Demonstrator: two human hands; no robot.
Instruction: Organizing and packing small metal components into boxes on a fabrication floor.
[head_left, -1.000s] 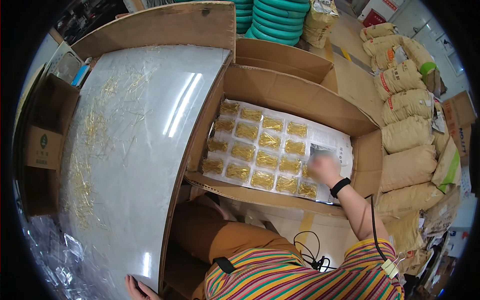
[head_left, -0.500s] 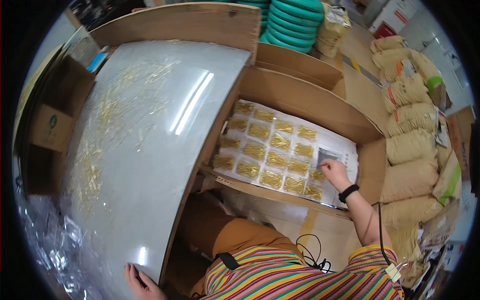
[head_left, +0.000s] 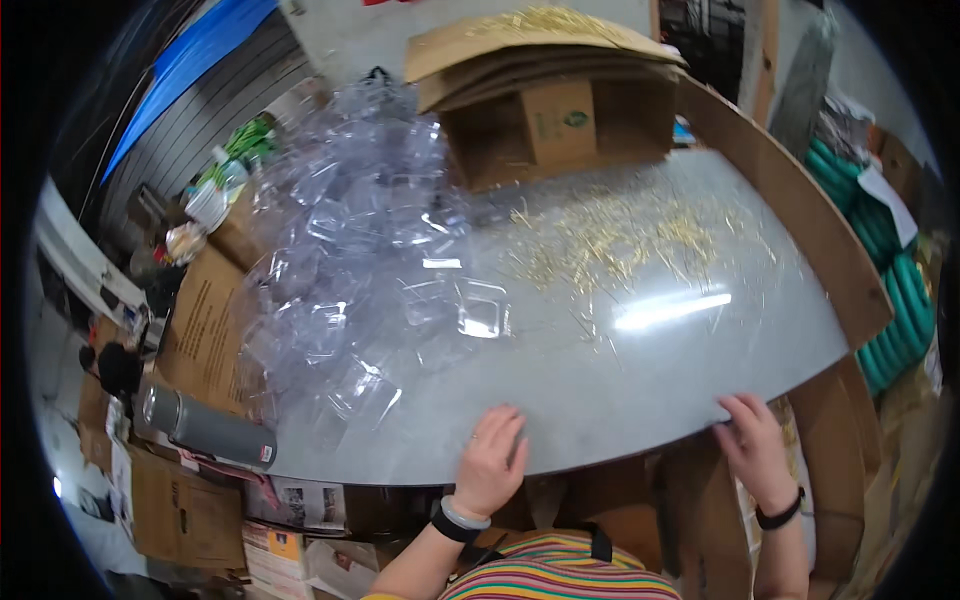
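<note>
My left hand point(head_left: 490, 458) is at the near edge of a grey, glossy tabletop point(head_left: 620, 390), with its thumb apart from loosely bent fingers and nothing seen in it. Over the table's near right edge hangs my right hand point(head_left: 758, 452), its fingers bent and apart, with no held thing visible. A heap of clear plastic boxes point(head_left: 340, 230) covers the left part of the table, and one clear box point(head_left: 482, 315) lies at the heap's right side. Thin gold-coloured sticks or wires point(head_left: 620, 240) lie scattered across the far middle.
An open cardboard box point(head_left: 560, 125) stands at the back, with more gold pieces on top. A cardboard wall point(head_left: 790, 190) borders the right side. To the left, a grey bottle point(head_left: 210, 428) lies beside a carton point(head_left: 205, 325). Green coiled hose-like rolls point(head_left: 895, 310) are at far right.
My view has swung left toward the table and clear boxes. My right hand has left the carton holding rows of gold-filled packs and is now at the table edge.
</note>
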